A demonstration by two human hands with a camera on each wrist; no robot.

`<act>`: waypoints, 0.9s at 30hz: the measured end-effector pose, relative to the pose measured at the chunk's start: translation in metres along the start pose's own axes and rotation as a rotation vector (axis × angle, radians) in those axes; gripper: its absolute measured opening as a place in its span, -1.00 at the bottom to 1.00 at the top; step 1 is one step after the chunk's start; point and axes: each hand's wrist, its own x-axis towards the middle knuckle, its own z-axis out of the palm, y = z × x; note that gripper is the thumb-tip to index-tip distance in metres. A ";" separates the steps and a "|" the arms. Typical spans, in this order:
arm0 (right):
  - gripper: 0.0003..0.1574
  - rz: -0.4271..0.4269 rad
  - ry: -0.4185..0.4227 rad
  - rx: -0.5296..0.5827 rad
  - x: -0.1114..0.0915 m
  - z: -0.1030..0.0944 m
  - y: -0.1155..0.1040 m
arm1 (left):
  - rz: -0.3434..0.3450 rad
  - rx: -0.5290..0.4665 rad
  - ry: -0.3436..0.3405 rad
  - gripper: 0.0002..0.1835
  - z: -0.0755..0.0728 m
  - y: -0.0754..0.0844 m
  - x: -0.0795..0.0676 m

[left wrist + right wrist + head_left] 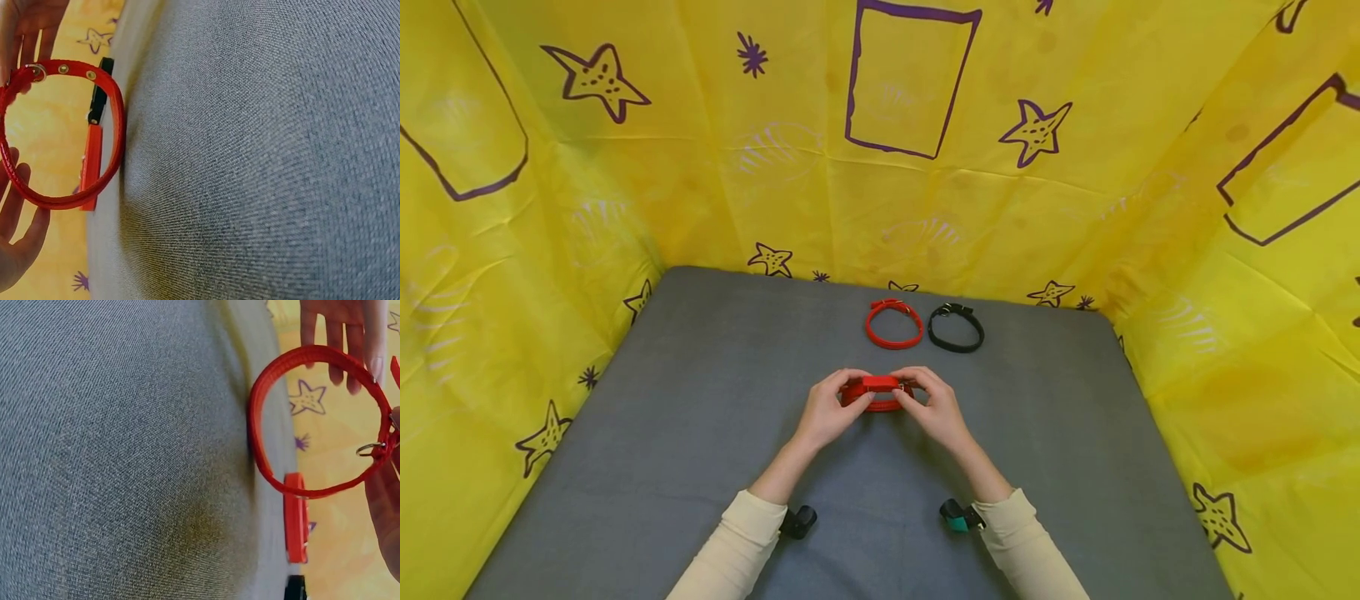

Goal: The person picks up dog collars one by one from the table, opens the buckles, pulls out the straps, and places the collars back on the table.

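Observation:
Both hands hold a red collar (881, 384) just above the grey surface. My left hand (827, 412) pinches its left side between thumb and fingers. On the right side, near the metal fittings, my right hand (942, 414) pinches it the same way. In the left wrist view the collar (116, 134) forms a round loop, with metal eyelets and a ring on its band. The right wrist view shows a ring hanging from the collar (257, 412) beside the right fingers, and a strap end standing out at the image edge. The fingers partly hide the buckle area.
Beyond the hands lie another red collar (895, 344) and, to its right, a black collar (957, 347), both looped. Grey cloth (700, 400) covers the table. Yellow curtains (775, 183) with purple drawings enclose the back and both sides.

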 end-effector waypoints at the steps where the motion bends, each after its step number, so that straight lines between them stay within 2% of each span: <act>1: -0.72 0.002 0.004 0.006 0.000 0.000 0.000 | -0.001 0.000 0.002 -0.73 0.000 0.000 0.000; 6: -0.73 0.013 0.010 0.051 0.000 0.002 -0.001 | -0.002 0.009 0.031 -0.74 0.000 0.001 0.000; 13: -0.73 0.022 -0.018 0.091 0.001 0.005 -0.002 | 0.071 0.047 0.074 -0.82 0.001 0.002 0.003; 18: -0.72 0.018 -0.030 0.094 0.002 0.007 -0.004 | 0.112 0.020 0.067 -0.85 0.001 0.002 0.003; 27: -0.73 0.005 -0.018 0.096 0.002 0.009 -0.008 | 0.121 -0.010 0.027 -0.87 0.004 -0.001 0.003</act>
